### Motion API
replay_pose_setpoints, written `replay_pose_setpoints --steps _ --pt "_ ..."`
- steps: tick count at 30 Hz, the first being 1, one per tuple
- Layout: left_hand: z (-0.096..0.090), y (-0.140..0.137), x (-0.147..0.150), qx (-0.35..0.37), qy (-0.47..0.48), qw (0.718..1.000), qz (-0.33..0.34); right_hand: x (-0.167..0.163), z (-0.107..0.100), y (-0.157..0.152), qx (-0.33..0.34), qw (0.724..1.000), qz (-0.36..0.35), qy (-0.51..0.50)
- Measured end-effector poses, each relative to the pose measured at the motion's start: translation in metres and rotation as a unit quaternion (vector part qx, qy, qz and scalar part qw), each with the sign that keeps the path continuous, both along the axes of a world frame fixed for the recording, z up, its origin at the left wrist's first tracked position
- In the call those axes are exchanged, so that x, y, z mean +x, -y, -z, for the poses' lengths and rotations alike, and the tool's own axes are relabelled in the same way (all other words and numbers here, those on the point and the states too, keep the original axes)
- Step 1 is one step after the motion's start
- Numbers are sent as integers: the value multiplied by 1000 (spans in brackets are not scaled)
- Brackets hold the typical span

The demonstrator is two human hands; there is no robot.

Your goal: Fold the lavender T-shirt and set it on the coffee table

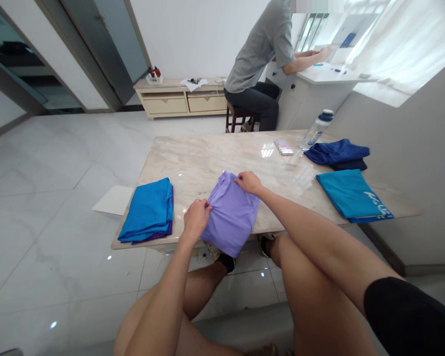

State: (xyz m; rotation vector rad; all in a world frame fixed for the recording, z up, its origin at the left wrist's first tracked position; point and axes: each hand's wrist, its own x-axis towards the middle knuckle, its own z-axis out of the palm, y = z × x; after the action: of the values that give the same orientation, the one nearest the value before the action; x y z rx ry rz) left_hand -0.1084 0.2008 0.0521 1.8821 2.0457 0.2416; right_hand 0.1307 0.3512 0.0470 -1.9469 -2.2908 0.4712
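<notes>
Hands on cloth: two, left hand [196, 217] and right hand [249, 182].
Lavender garment [232, 217]: one, 6 o'clock.
Folded stacks: three, at 9 [148, 210], 3 [350, 195], 2 o'clock [335, 152].
Water bottle [317, 129]: one.

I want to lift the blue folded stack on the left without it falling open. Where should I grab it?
Probably the blue folded stack is best taken from its near end, which hangs slightly past the table edge. Slide fingers underneath, thumb on top, pinching all layers, the purple bottom one included. Both hands are on the lilac shirt.
</notes>
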Motion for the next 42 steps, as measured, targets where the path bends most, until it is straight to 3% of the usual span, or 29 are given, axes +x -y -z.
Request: replay_pose_setpoints --steps 4,6,9,15,19,21,23,27,29,33,36,40,42 --pt "4 -4 -10 16 -7 998 -52 8 -13 1 56 997 60 -3" --pt "8 -4 -15 20 -21 998 -64 14 -19 3 44 996 79 0" --pt "12 -2 -20 2 -39 998 -46 28 -27 6 -33 994 100 10" --pt "9 4 -19 -144 -104 984 1 61 -28 18 -181 974 137 6" --pt "9 3 -3 -64 -66 996 -4 61 -22 32 -328 933 138 -48" --pt "11 0 8 -21 -20 999 15 53 -20 37 -362 918 135 -94" --pt "13 -2 16 -14 13 1000 15 45 -20 40 -346 920 133 -130" --pt "16 -7 15 -68 25 997 -31 32 -22 42 -269 934 140 -189" --pt "19 -10 11 -83 83 991 -65 27 -22 42 -218 937 152 -228" --pt "28 -15 10 -65 333 932 -128 22 -16 46 -193 922 184 -280" --pt "33 -13 11 -75 414 896 -139 23 -12 51 -265 900 216 -271" --pt "30 -10 9 -142 555 797 -190 23 -12 58 -343 887 212 -223" --pt "25 -10 8 -134 572 779 -218 22 -18 57 -350 887 187 -238"
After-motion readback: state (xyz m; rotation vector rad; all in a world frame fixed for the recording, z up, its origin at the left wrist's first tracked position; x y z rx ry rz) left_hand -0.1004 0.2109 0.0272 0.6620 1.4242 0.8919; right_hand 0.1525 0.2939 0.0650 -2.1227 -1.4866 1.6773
